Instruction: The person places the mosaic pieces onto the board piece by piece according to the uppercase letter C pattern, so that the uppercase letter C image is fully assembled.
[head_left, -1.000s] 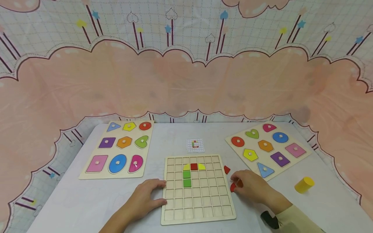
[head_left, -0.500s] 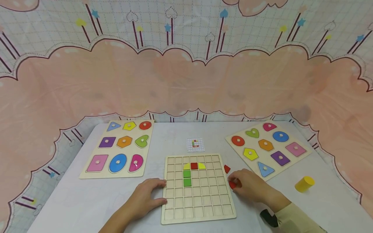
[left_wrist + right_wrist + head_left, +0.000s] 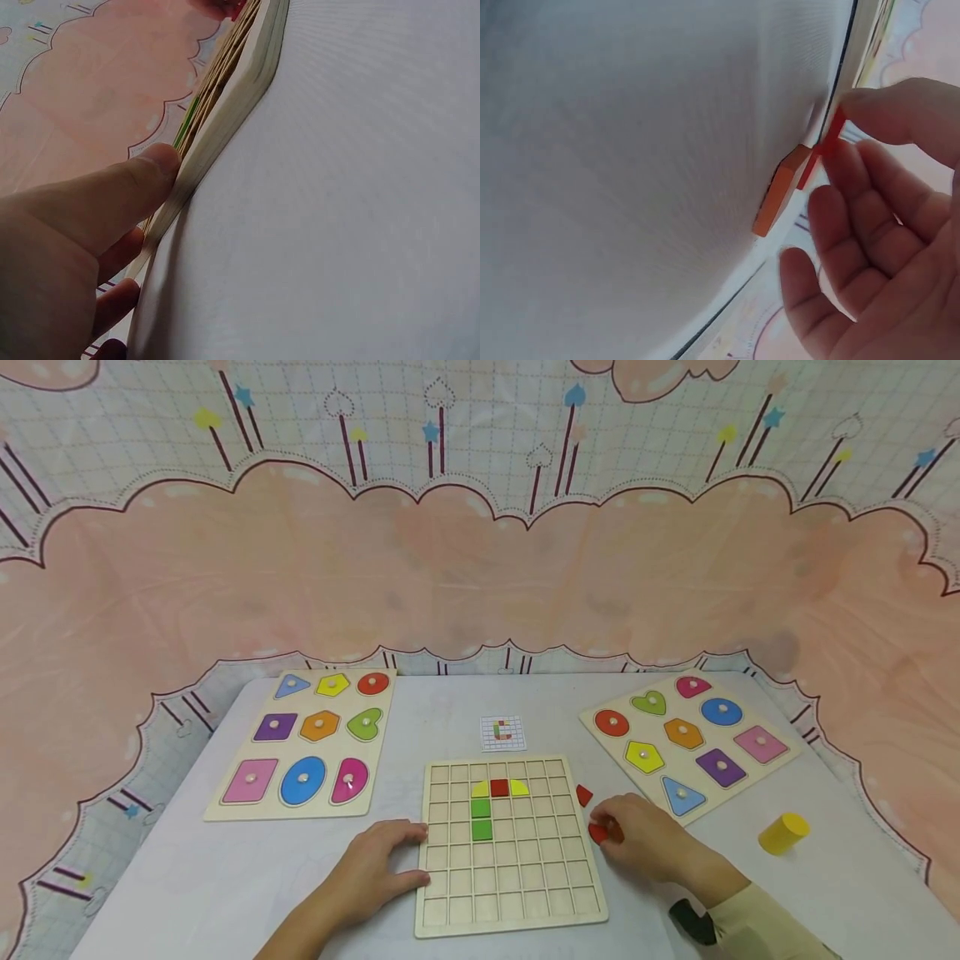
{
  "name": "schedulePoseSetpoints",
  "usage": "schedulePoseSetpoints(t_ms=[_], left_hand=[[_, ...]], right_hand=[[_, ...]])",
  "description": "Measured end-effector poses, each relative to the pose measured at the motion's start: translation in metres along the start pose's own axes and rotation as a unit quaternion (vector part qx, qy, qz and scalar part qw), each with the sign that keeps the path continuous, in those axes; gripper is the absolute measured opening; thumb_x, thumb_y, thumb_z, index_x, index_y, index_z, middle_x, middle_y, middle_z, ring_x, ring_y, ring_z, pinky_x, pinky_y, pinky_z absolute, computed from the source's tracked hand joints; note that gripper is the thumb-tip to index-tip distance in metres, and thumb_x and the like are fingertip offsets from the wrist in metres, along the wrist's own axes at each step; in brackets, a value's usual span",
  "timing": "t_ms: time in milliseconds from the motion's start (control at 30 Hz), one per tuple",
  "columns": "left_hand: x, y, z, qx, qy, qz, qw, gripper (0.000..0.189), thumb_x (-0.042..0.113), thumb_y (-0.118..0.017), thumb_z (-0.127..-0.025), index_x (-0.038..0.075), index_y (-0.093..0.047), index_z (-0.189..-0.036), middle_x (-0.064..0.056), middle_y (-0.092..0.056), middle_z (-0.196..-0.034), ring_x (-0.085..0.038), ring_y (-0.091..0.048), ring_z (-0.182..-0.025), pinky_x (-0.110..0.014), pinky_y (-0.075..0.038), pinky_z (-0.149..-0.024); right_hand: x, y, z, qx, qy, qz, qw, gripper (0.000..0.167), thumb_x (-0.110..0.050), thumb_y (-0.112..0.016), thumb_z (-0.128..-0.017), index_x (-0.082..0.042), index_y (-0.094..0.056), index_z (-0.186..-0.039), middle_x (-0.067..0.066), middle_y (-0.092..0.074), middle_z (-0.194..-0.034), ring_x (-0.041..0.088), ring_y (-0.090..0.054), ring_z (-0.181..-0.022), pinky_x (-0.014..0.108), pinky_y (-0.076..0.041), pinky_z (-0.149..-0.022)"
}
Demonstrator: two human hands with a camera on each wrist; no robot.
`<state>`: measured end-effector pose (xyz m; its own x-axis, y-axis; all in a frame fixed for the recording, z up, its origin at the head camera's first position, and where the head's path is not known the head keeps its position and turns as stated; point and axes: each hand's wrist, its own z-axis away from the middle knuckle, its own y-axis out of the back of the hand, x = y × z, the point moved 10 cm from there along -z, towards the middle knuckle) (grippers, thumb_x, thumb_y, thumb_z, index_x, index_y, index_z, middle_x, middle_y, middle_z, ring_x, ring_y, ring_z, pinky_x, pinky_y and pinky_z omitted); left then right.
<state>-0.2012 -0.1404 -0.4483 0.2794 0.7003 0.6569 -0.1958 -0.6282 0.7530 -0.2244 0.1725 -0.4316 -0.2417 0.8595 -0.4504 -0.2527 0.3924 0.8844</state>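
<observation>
A wooden grid board (image 3: 517, 893) lies in front of me, bearing two green square tiles (image 3: 481, 818), a red square tile (image 3: 499, 787) and two yellow rounded tiles (image 3: 519, 788). My left hand (image 3: 375, 867) touches the board's left edge, thumb and fingers spread apart. In the left wrist view the thumb (image 3: 150, 169) lies against the board's side. Beside the right edge, my right hand (image 3: 648, 839) pinches a small red tile (image 3: 832, 133) between thumb and forefinger. An orange piece (image 3: 780, 193) lies close by that hand. Another red tile (image 3: 584, 796) sits near the board.
A small pattern card (image 3: 503, 734) lies beyond the board. Shape puzzle boards stand left (image 3: 300, 752) and right (image 3: 690, 743), with knobbed pieces in them. A yellow cylinder (image 3: 783, 834) is at the right, on the white tabletop (image 3: 187, 877).
My right hand has shifted slightly left and away from me, bringing the red tile closer to the board's right edge. The left hand stays at the board's left edge.
</observation>
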Motion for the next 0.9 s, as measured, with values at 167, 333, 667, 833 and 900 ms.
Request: schedulePoseSetpoints(t_ms=[167,333,667,833,900], left_hand=[[0.0,0.0,0.0,-0.002,0.007,0.0,1.0,0.042,0.029,-0.087,-0.077,0.015,-0.069,-0.112,0.003,-0.065,-0.123,-0.028,-0.055,-0.122,-0.054,-0.041,-0.107],[0.0,0.0,0.0,-0.003,0.014,0.002,0.9999,0.042,0.028,-0.088,-0.077,0.014,-0.07,-0.112,0.002,-0.065,-0.123,-0.029,-0.055,-0.123,-0.054,-0.041,-0.107],[-0.001,-0.001,0.0,-0.002,0.006,0.003,1.0,0.042,0.029,-0.088,-0.077,0.014,-0.07,-0.112,0.003,-0.065,-0.123,-0.028,-0.055,-0.122,-0.055,-0.041,-0.106],[-0.001,-0.001,0.0,-0.001,0.004,0.002,1.0,0.042,0.029,-0.088,-0.077,0.014,-0.07,-0.112,0.003,-0.065,-0.123,-0.028,-0.055,-0.122,-0.055,-0.041,-0.106],[-0.001,-0.001,0.0,-0.001,0.006,0.003,1.0,0.043,0.029,-0.088,-0.077,0.014,-0.07,-0.112,0.003,-0.065,-0.123,-0.029,-0.055,-0.123,-0.055,-0.041,-0.107]], right_hand=[[-0.005,0.006,0.002,0.01,-0.003,-0.005,0.9999,0.028,-0.011,-0.08,-0.082,-0.011,-0.07,-0.108,-0.005,-0.063,-0.098,0.015,-0.053,-0.089,0.034,-0.056,-0.082],[-0.02,0.005,0.001,0.008,0.02,-0.004,0.9998,0.028,-0.012,-0.079,-0.083,-0.01,-0.07,-0.109,-0.003,-0.064,-0.103,0.018,-0.056,-0.095,0.041,-0.055,-0.089],[-0.06,-0.008,-0.01,-0.016,0.068,-0.027,0.9972,0.029,-0.012,-0.079,-0.084,-0.008,-0.068,-0.111,-0.001,-0.066,-0.103,0.019,-0.059,-0.093,0.044,-0.055,-0.088],[-0.08,-0.015,-0.017,-0.025,0.098,-0.03,0.9944,0.026,-0.013,-0.077,-0.086,-0.008,-0.069,-0.111,-0.002,-0.066,-0.106,0.018,-0.059,-0.096,0.042,-0.055,-0.09],[-0.087,-0.016,-0.019,-0.023,0.112,-0.022,0.9932,0.025,-0.013,-0.076,-0.087,-0.008,-0.069,-0.111,-0.003,-0.066,-0.104,0.017,-0.058,-0.096,0.04,-0.055,-0.089]])
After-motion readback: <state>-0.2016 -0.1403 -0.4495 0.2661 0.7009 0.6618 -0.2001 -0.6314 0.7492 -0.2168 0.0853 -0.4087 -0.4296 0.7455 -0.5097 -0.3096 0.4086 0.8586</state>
